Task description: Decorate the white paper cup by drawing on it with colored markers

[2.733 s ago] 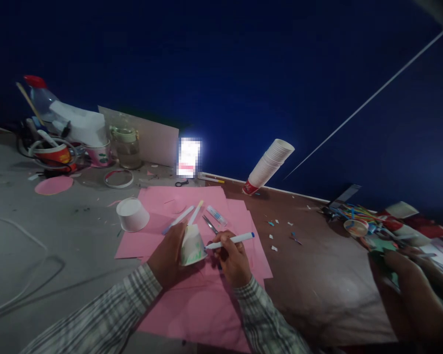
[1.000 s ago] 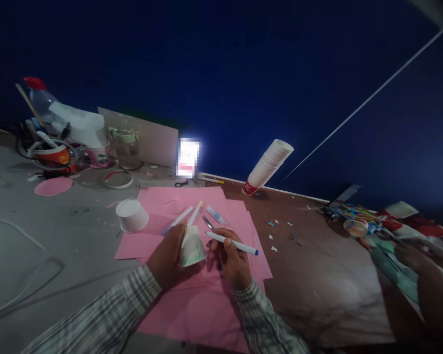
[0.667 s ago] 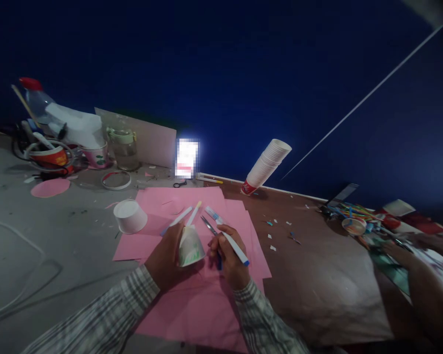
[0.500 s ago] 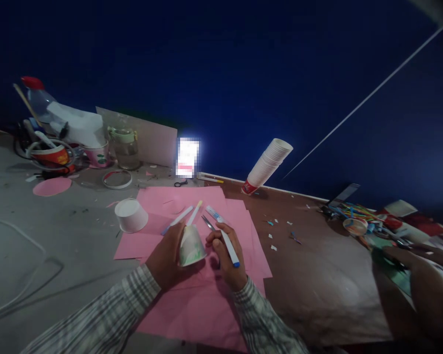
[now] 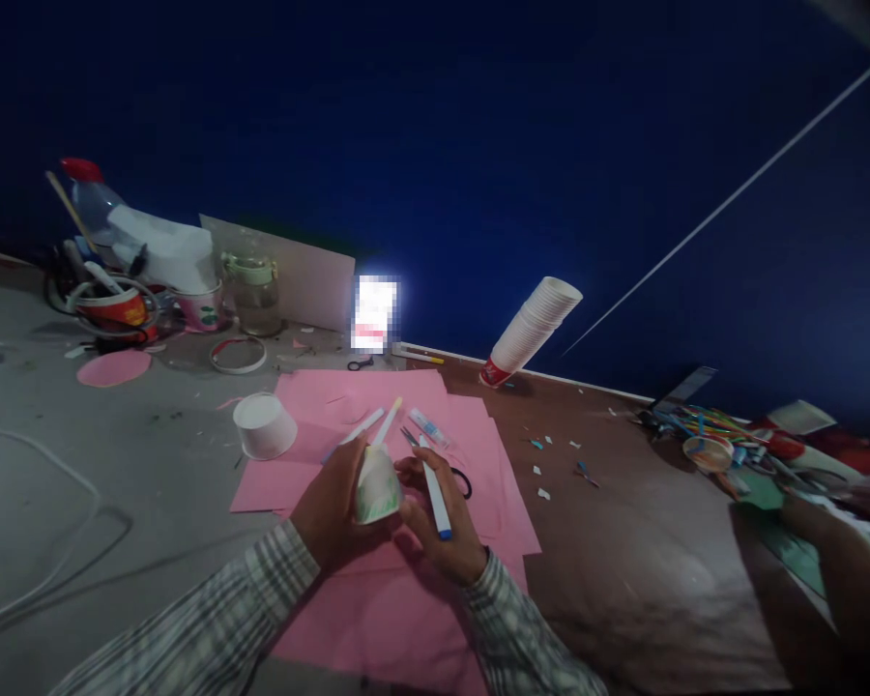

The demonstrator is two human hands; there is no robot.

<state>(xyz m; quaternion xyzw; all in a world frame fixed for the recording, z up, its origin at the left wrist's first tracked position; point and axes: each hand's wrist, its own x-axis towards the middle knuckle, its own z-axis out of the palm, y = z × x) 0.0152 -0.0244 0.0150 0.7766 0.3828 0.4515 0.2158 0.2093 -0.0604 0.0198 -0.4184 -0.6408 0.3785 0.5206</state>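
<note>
My left hand (image 5: pixel 330 507) grips a small upside-down paper cup (image 5: pixel 375 486) with green marks drawn on its side, holding it over the pink paper sheets (image 5: pixel 377 599). My right hand (image 5: pixel 439 522) holds a white marker with a blue cap (image 5: pixel 433 491); its tip points away from me, close beside the cup. Two more markers (image 5: pixel 368 425), a small tube (image 5: pixel 429 425) and scissors (image 5: pixel 446 464) lie on the pink paper just beyond my hands.
An upturned white cup (image 5: pixel 264 424) stands left of the paper. A leaning stack of paper cups (image 5: pixel 528 332), a jar (image 5: pixel 252 293), a bottle and bowls line the blue wall. Another person's arm (image 5: pixel 848 570) and scattered craft pieces sit at the right. Cables lie at left.
My right hand has turned the marker from lying crosswise with its cap to the right to pointing away from me, and moved in closer to the cup. The scissors' handles are now uncovered.
</note>
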